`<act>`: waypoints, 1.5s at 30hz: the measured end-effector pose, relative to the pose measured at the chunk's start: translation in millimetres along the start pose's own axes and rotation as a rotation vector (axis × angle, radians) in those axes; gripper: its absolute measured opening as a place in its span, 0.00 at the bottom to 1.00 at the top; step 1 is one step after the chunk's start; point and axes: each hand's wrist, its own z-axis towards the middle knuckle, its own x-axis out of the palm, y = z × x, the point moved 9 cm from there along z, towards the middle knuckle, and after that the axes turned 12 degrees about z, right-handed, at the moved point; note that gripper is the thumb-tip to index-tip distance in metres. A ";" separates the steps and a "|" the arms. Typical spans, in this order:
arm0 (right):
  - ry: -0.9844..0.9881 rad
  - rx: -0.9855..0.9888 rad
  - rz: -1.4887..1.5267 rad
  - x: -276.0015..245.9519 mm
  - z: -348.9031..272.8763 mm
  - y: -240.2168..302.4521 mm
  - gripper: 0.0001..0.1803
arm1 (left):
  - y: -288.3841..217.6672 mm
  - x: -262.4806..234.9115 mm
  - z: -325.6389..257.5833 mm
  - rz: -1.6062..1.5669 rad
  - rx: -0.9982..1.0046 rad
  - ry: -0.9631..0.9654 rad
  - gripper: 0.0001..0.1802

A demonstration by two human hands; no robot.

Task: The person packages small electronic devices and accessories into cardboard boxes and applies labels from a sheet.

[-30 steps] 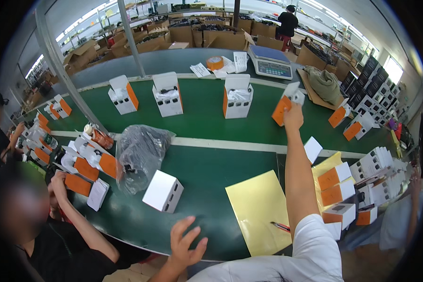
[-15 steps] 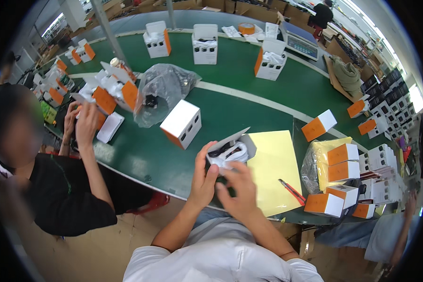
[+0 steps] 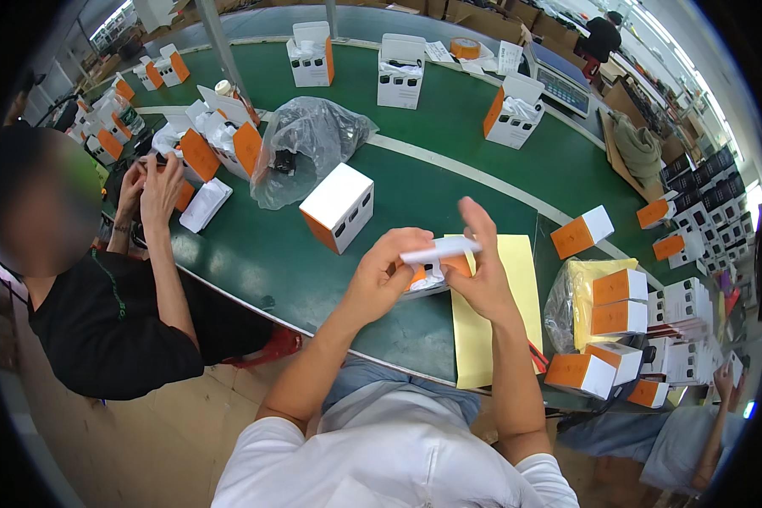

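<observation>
A small open carton (image 3: 429, 276), white and orange with white wrapping inside, is held up between my hands above the front of the green table. My left hand (image 3: 385, 275) is closed around its left side, with the fingers over the lifted white flap (image 3: 438, 251). On the right side, my right hand (image 3: 488, 284) grips the edge with the thumb pressed on an orange flap, while its fingers reach upward. The flap is blurred. Just beyond my left hand stands a closed white carton (image 3: 340, 203) with an orange side. A yellow sheet (image 3: 504, 339) lies partly under my right forearm.
A red cutter (image 3: 537, 357) is half hidden by my right arm. Closed cartons (image 3: 620, 317) pile up at right beside a yellow bag. A clear plastic bag (image 3: 317, 135) lies beyond left. Open cartons (image 3: 400, 80) line the far side. A co-worker (image 3: 118, 322) sits at left.
My right hand has moved up and right, from the carton's front to its right side. The carton has been turned, and its flap now lies across the top toward me. The view has shifted slightly.
</observation>
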 end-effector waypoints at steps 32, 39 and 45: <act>0.384 -0.032 -0.253 10.2 -33.3 -2.7 0.26 | -33.2 1.9 -28.5 0.738 0.510 0.150 0.20; 0.329 -0.036 -0.163 9.4 -34.5 -2.9 0.30 | -34.2 -6.9 -41.2 0.698 0.574 0.020 0.21; 0.276 -0.049 -0.153 10.3 -34.4 -7.9 0.30 | -27.0 -13.7 -59.6 0.595 0.259 -0.261 0.18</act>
